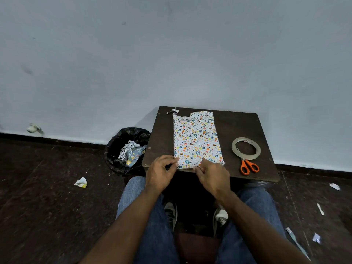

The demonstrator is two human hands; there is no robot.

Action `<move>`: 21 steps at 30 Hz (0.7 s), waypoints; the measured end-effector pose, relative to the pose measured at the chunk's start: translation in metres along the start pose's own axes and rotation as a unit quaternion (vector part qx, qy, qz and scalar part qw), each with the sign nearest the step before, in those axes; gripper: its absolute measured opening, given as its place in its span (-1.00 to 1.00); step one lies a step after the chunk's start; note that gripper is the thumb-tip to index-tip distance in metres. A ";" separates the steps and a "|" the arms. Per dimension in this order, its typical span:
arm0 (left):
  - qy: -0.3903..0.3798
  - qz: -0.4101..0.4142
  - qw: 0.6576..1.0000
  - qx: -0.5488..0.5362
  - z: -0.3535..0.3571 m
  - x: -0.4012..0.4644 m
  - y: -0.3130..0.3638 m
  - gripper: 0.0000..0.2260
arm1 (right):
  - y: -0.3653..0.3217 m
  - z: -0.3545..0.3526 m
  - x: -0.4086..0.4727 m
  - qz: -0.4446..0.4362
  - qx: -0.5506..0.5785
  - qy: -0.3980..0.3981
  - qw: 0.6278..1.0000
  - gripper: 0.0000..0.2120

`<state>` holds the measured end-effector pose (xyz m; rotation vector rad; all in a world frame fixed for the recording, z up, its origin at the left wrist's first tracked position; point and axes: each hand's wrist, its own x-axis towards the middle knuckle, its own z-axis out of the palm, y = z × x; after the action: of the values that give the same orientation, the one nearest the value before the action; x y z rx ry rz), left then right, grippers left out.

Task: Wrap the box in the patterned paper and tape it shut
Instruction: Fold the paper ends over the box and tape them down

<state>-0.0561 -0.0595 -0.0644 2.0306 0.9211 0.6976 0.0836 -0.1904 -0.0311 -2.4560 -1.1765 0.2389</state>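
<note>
1. Head view, step in hand: box lies mid-bench, already sleeved in patterned paper; its near end sits at the bench's near edge, where the left hand and right hand pinch the paper, folding the end flaps, I judge.
2. Next move: crease the flaps flat, then take the tape roll near the right edge; scissors lie touching it.
3. Writing: lettering on the tape core, too small to read.
</note>
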 end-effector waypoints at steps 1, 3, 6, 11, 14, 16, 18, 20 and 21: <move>0.001 0.000 1.000 0.000 0.000 0.000 0.000 -0.84 | 0.007 -0.003 -0.001 -0.008 0.028 0.024 0.999 -0.68; 0.002 -0.007 1.000 0.001 0.000 0.000 0.002 -0.84 | 0.017 -0.011 -0.001 -0.033 0.055 0.102 0.993 -0.68; -0.006 -0.032 0.999 -0.026 -0.002 0.005 0.005 -0.78 | 0.023 -0.020 0.005 -0.050 0.067 0.191 0.978 -0.79; -0.004 -0.104 0.994 -0.027 -0.004 0.023 0.019 -0.79 | 0.020 -0.022 0.026 0.081 0.104 0.077 0.988 -0.62; -0.085 -0.155 0.981 0.078 0.001 0.037 0.033 -0.62 | 0.015 -0.021 0.032 0.135 0.174 0.005 0.975 -0.44; -0.121 -0.184 0.969 0.110 0.008 0.044 0.041 -0.59 | 0.013 -0.016 0.033 0.144 0.210 0.003 0.967 -0.41; -0.111 -0.209 0.966 0.101 0.013 0.046 0.045 -0.58 | 0.014 -0.010 0.033 0.154 0.240 0.019 0.958 -0.40; -0.091 -0.224 0.969 0.056 0.017 0.044 0.041 -0.59 | 0.016 -0.006 0.032 0.161 0.267 0.037 0.950 -0.41; -0.090 -0.225 0.970 0.032 0.017 0.041 0.040 -0.59 | 0.017 -0.004 0.031 0.158 0.283 0.048 0.945 -0.42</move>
<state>-0.0049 -0.0511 -0.0337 1.8088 1.2502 0.2346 0.1166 -0.1769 -0.0343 -2.0909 -0.5571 0.4698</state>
